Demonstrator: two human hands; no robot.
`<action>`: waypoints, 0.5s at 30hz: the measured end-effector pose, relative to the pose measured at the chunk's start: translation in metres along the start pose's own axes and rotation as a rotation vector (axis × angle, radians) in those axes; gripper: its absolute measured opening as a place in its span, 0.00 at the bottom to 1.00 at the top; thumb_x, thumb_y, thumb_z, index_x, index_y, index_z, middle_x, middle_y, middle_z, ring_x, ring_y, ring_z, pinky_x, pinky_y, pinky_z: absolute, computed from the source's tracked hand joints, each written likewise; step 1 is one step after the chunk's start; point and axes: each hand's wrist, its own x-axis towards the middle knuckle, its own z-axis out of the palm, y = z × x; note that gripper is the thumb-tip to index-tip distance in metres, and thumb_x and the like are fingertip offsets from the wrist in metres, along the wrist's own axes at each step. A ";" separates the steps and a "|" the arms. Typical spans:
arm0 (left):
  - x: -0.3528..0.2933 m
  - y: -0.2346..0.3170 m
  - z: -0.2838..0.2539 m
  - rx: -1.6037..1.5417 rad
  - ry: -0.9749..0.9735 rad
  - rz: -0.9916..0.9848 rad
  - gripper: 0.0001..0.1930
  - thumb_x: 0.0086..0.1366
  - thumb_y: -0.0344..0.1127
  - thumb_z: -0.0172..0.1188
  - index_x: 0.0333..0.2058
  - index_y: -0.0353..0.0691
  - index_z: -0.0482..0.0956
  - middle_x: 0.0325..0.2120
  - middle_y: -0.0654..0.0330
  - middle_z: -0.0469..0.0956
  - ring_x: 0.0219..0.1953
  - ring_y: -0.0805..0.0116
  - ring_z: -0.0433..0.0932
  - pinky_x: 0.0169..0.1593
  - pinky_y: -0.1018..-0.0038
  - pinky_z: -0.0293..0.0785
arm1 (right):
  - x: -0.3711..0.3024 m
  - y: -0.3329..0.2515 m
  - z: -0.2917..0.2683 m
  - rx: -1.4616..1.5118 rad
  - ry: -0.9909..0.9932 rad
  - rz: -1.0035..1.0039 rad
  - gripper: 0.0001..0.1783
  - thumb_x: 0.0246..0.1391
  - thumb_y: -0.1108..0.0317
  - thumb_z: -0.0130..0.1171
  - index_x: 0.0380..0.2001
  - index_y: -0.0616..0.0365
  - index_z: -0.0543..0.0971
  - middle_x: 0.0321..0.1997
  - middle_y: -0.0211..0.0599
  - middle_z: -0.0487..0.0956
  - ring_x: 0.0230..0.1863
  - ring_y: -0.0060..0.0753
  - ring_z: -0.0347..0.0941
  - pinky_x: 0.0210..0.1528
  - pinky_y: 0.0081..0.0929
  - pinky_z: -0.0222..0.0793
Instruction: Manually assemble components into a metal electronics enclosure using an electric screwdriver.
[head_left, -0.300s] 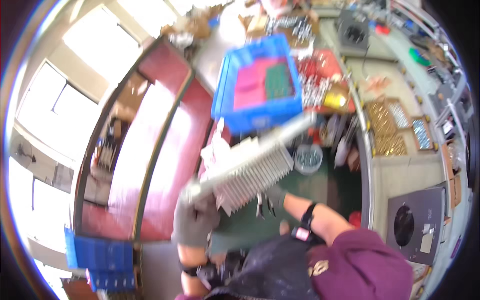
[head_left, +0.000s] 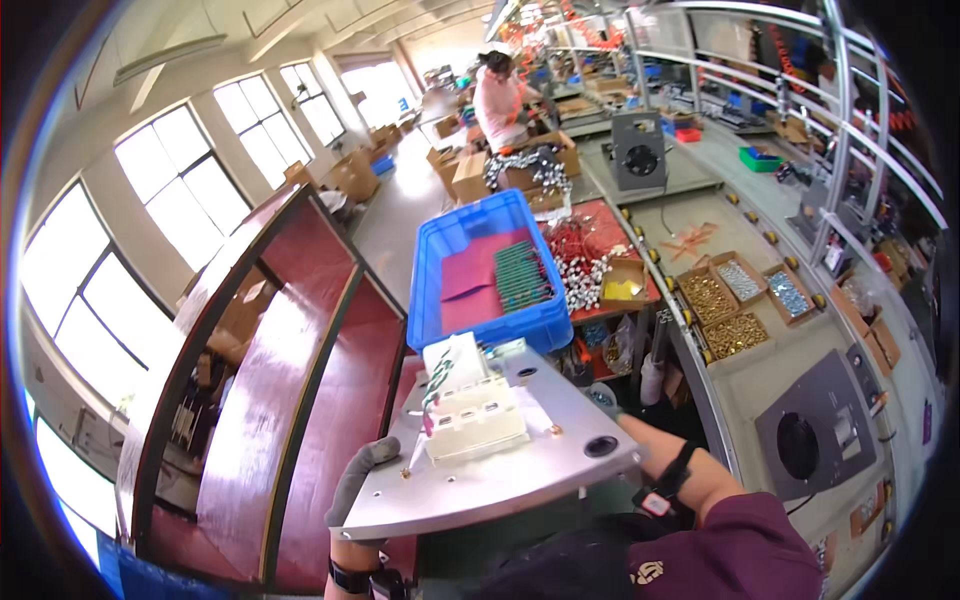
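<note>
A silver metal plate with mounted parts (head_left: 545,480) is held up in front of me, tilted with its flat face showing. Cream-white blocks (head_left: 478,425) and a small bundle of green and white wires (head_left: 440,372) sit on that face. My left hand (head_left: 362,476), in a grey glove, is closed round the plate's left edge, thumb on top. The right forearm reaches up to the plate's right corner, but the hand is hidden behind it, so its fingers cannot be seen.
Beyond the plate stands a blue crate (head_left: 425,270) holding green circuit boards (head_left: 522,275). Red-lined wooden shelving (head_left: 335,400) is at left. On the right bench are boxes of brass-coloured fasteners (head_left: 735,335) and a dark panel with a round opening (head_left: 815,425). Another person (head_left: 500,110) works farther back.
The plate has turned from showing its finned underside to showing its flat face with the white blocks. Pliers-like jaws near my right hand are now out of sight. My view has tilted up.
</note>
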 end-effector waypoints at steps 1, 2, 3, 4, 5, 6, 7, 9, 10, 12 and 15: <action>0.005 0.005 0.002 0.091 0.000 0.032 0.13 0.62 0.35 0.55 0.44 0.34 0.75 0.36 0.49 0.81 0.35 0.58 0.82 0.42 0.64 0.81 | -0.034 -0.032 -0.002 -0.166 0.034 -0.041 0.22 0.61 0.66 0.50 0.57 0.63 0.71 0.51 0.39 0.78 0.50 0.27 0.75 0.51 0.26 0.71; 0.011 0.008 0.007 0.180 -0.070 0.042 0.12 0.62 0.35 0.55 0.42 0.36 0.75 0.35 0.50 0.81 0.33 0.60 0.82 0.40 0.65 0.81 | -0.057 -0.059 0.002 -0.357 -0.016 -0.223 0.23 0.60 0.68 0.51 0.58 0.65 0.70 0.52 0.37 0.77 0.52 0.26 0.73 0.54 0.23 0.68; 0.022 0.008 0.016 0.260 -0.114 0.037 0.12 0.63 0.37 0.56 0.41 0.38 0.76 0.33 0.52 0.81 0.31 0.62 0.82 0.38 0.68 0.80 | -0.082 -0.081 0.007 -0.218 0.132 -0.186 0.23 0.61 0.65 0.50 0.57 0.63 0.71 0.51 0.37 0.78 0.52 0.25 0.72 0.54 0.22 0.67; 0.031 0.010 0.026 0.343 -0.152 0.045 0.14 0.63 0.38 0.55 0.44 0.37 0.75 0.35 0.51 0.81 0.33 0.61 0.82 0.39 0.66 0.80 | -0.104 -0.101 0.013 -0.222 0.151 -0.262 0.24 0.63 0.60 0.49 0.57 0.65 0.71 0.50 0.38 0.78 0.51 0.27 0.73 0.56 0.24 0.67; 0.040 0.013 0.037 0.354 -0.257 -0.062 0.16 0.63 0.38 0.55 0.46 0.36 0.74 0.38 0.50 0.81 0.35 0.59 0.82 0.41 0.65 0.80 | -0.130 -0.116 0.019 -0.178 0.202 -0.375 0.29 0.63 0.52 0.47 0.58 0.65 0.70 0.51 0.40 0.78 0.50 0.28 0.74 0.55 0.25 0.68; 0.063 0.017 0.056 0.297 -0.364 -0.300 0.18 0.63 0.38 0.55 0.49 0.35 0.73 0.39 0.49 0.80 0.36 0.58 0.83 0.42 0.64 0.80 | -0.155 -0.132 0.025 -0.005 0.233 -0.426 0.34 0.64 0.44 0.45 0.58 0.65 0.69 0.51 0.42 0.78 0.49 0.30 0.75 0.55 0.26 0.69; 0.081 0.010 0.074 0.311 -0.451 -0.370 0.21 0.63 0.38 0.55 0.52 0.35 0.71 0.41 0.49 0.80 0.37 0.57 0.83 0.43 0.64 0.80 | -0.185 -0.146 0.033 0.031 0.329 -0.429 0.43 0.59 0.34 0.46 0.60 0.64 0.67 0.52 0.45 0.77 0.50 0.32 0.75 0.52 0.26 0.70; 0.112 -0.005 0.108 0.365 -0.678 -0.508 0.24 0.63 0.38 0.55 0.56 0.34 0.68 0.43 0.48 0.79 0.39 0.58 0.82 0.45 0.65 0.80 | -0.239 -0.177 0.047 -0.220 0.702 -0.538 0.50 0.54 0.27 0.45 0.61 0.63 0.67 0.50 0.46 0.78 0.47 0.33 0.76 0.47 0.25 0.72; 0.127 -0.013 0.126 0.413 -0.798 -0.579 0.25 0.63 0.38 0.56 0.56 0.34 0.67 0.43 0.49 0.79 0.39 0.58 0.82 0.46 0.66 0.80 | -0.273 -0.186 0.057 -0.215 0.727 -0.552 0.45 0.56 0.29 0.45 0.59 0.61 0.69 0.49 0.44 0.78 0.46 0.29 0.76 0.47 0.25 0.72; 0.154 -0.048 0.172 0.351 -1.148 -0.654 0.19 0.64 0.37 0.55 0.50 0.33 0.73 0.41 0.50 0.80 0.38 0.62 0.83 0.44 0.69 0.80 | -0.321 -0.203 0.069 -0.298 0.816 -0.730 0.34 0.61 0.38 0.48 0.55 0.58 0.73 0.46 0.35 0.79 0.44 0.25 0.75 0.45 0.23 0.73; 0.182 -0.096 0.253 0.529 -1.332 -0.719 0.09 0.64 0.38 0.56 0.37 0.38 0.77 0.31 0.60 0.79 0.30 0.71 0.78 0.36 0.74 0.76 | -0.389 -0.227 0.075 -0.425 0.975 -0.810 0.30 0.63 0.43 0.49 0.54 0.57 0.74 0.45 0.34 0.79 0.41 0.23 0.75 0.44 0.21 0.72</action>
